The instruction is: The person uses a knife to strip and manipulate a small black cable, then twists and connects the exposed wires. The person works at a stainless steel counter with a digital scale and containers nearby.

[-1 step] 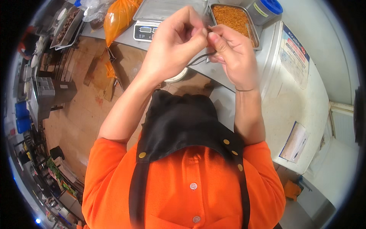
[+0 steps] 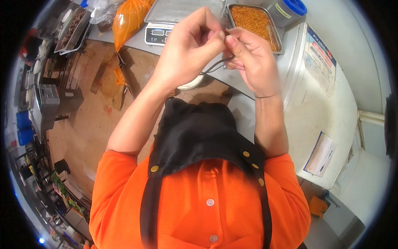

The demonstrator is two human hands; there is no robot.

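Both hands are raised together in front of me, over the edge of the grey worktop. My left hand (image 2: pixel 186 52) is closed, its thumb and finger pinching at the tips. My right hand (image 2: pixel 255 58) is closed too, thumb against bent fingers, and touches the left at the fingertips. A thin black cord (image 2: pixel 216 65) hangs in a loop between the two hands. Its ends go into the pinched fingers, where I cannot make out detail. A thin dark band (image 2: pixel 265 96) circles my right wrist.
Behind my hands stand a digital scale (image 2: pixel 156 34), an orange-filled plastic bag (image 2: pixel 127 23) and a metal tray of orange-brown crumbs (image 2: pixel 253 23). A blue-lidded tub (image 2: pixel 290 11) is beside the tray. A white chest-like appliance (image 2: pixel 311 112) stands to my right, a cardboard box (image 2: pixel 141 68) below the worktop.
The black cord's loop has shifted slightly, its strands now a little farther apart. Both hands hold almost the same place.
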